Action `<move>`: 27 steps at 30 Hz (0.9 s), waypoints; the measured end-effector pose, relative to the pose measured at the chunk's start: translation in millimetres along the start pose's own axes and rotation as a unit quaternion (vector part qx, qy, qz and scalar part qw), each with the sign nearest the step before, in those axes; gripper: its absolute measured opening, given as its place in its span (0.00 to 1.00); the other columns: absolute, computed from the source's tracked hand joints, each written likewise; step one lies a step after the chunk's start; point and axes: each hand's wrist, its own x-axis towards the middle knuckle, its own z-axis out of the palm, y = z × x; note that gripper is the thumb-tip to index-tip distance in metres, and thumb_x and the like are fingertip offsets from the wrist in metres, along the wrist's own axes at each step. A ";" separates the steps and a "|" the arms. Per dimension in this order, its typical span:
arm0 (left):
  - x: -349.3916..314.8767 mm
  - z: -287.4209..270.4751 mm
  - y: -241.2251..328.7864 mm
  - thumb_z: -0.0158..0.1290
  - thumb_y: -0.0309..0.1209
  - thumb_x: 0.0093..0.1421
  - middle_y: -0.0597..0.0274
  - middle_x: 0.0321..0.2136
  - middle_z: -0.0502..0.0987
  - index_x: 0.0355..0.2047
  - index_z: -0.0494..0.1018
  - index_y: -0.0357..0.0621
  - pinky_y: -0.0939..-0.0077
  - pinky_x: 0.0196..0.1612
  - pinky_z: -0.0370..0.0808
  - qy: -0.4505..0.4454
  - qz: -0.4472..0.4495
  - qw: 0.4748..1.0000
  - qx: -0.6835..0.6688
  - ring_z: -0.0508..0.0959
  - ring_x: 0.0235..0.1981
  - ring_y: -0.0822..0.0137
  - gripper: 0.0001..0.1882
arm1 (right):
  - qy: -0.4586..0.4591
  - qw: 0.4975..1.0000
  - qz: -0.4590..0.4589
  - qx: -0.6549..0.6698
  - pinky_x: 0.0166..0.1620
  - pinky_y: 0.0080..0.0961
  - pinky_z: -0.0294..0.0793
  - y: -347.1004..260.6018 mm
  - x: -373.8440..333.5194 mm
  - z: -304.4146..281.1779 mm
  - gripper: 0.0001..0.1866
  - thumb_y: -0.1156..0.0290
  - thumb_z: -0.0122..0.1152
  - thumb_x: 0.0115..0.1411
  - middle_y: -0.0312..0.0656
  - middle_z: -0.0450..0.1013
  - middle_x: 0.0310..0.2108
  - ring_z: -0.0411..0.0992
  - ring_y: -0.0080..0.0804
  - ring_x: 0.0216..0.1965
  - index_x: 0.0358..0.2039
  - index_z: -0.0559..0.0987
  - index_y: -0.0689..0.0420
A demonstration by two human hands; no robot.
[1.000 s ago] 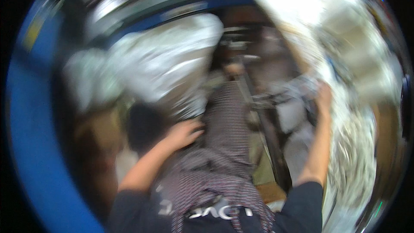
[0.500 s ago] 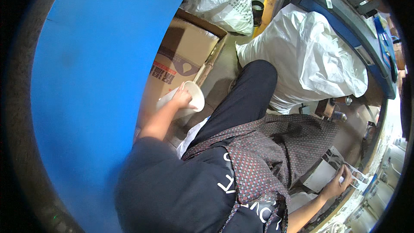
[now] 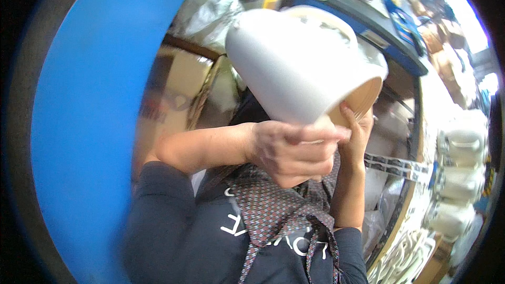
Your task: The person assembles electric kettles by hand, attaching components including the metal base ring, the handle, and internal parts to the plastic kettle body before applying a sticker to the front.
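A large white tapered jug [image 3: 284,68] is held up in front of my chest, tilted so its open end faces lower right. My right hand [image 3: 359,129] grips it at the rim, with the thumb inside the mouth. A pale curved band, maybe a handle, shows on its upper side. My left hand [image 3: 294,150] is closed in a fist against the jug's lower edge, blurred by motion. What its fingers hold is hidden.
A blue panel [image 3: 89,115] fills the left side. Behind my left arm stands an open cardboard box [image 3: 179,81], with a plastic bag [image 3: 210,8] beyond it. At right are a label strip [image 3: 397,167], several white jug bodies [image 3: 457,181] and a pile of white curved parts [image 3: 405,255].
My left arm has swung inward from over the box, and the jug has risen to my chest. My right hand has left the label sheet and now holds the jug. The view has shifted right.
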 end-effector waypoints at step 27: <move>-85.2 50.7 60.8 0.64 0.41 0.51 0.41 0.62 0.60 0.28 0.78 0.39 0.51 0.65 0.57 -0.179 -0.453 0.810 -0.328 0.57 0.65 0.42 0.16 | 0.109 0.986 0.126 0.004 0.36 0.14 0.66 42.9 -150.0 -41.2 0.03 0.81 0.65 0.56 0.34 0.75 0.29 0.68 0.16 0.30 0.31 0.80 0.63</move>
